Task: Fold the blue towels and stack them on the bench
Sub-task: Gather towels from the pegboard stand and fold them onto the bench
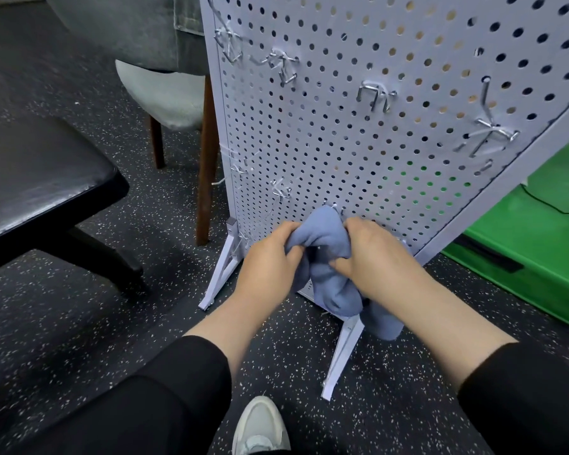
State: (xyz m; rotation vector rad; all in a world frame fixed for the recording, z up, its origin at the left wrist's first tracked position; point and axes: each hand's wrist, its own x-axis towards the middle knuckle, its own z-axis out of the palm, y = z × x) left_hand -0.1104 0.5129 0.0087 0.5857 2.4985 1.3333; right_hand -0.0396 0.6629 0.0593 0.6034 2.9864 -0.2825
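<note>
A crumpled blue towel [329, 257] hangs bunched in front of the lower part of a white pegboard stand [358, 126]. My left hand [270, 257] grips its upper left fold, and my right hand [372, 254] grips its upper right side, thumb pressed into the cloth. The towel's lower end dangles below my right wrist, close to the stand's foot. Its top touches a hook low on the board. The black padded bench [37, 178] stands at the left, apart from the towel, with nothing on the part I see.
Metal hooks [375, 93] stick out of the pegboard. A grey chair with brown wooden legs [207, 152] stands behind the board's left edge. A green box [532, 244] lies at the right. The floor is dark speckled rubber; my white shoe [260, 428] shows below.
</note>
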